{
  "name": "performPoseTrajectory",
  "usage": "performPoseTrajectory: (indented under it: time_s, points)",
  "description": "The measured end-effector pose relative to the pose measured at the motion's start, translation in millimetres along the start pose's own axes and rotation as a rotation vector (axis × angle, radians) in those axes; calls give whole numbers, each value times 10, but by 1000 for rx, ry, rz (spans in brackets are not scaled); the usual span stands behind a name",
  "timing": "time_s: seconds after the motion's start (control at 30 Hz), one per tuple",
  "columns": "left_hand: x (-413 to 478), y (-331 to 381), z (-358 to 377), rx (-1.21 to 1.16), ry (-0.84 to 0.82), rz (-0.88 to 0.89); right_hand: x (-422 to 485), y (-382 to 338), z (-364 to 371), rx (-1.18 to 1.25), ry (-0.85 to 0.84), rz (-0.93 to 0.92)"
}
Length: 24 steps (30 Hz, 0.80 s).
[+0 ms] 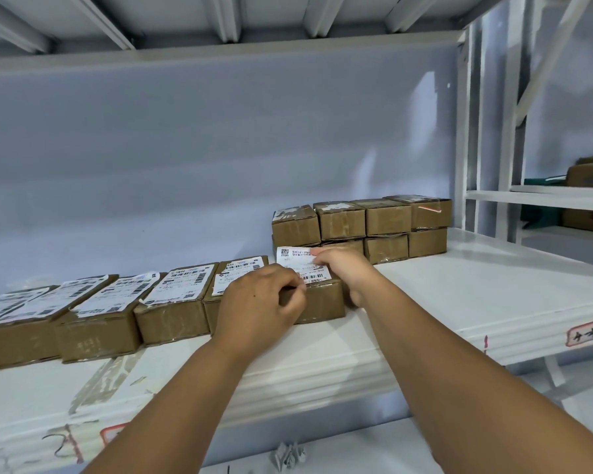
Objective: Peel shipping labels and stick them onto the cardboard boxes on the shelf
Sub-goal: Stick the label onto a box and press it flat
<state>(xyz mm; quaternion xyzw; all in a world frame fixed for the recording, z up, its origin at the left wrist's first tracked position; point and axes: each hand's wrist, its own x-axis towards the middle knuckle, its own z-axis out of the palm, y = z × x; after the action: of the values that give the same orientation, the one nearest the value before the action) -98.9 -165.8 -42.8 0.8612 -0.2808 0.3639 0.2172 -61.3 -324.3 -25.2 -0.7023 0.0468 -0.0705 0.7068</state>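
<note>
Label (pixel 300 265) atop box (pixel 322 304) between 2 hands: left hand (pixel 259 302) pinches near corner, right hand (pixel 344 270) grips far edge.

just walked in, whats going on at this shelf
A person is sticking a shipping label onto the cardboard box at the right end of a row on the white shelf. The left hand seems to pinch the label's near corner, and the right hand has fingers on its far edge. The boxes to the left already carry labels. The stacked boxes behind show only torn white scraps on top.
</note>
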Motion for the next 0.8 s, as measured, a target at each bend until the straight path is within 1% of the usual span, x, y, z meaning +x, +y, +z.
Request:
performPoseTrajectory:
  time_s: [0.17,0.23,0.4,0.53,0.7,0.73,0.8]
  points:
    - [-12,-9,-31,-25,-7,17,67,8,2,-42,-18,15]
    - [27,-2,-76,2,-56,-8,94,16,1,-78,-34,41]
    - [382,65,-200,220,-349,-87,133,29,25,-77,-49,56]
    - [696,22,-98,193,-661,-175,152,65,17,-99,-50,36]
    - [889,-100,68,200,-900,-207,145,67,-33,-96,-95,21]
    - [886,-112,106,201,-934,-223,128,56,-42,-105,-105,15]
    - [862,-122,164,183,-940,-263,117,54,-47,-122,-106,3]
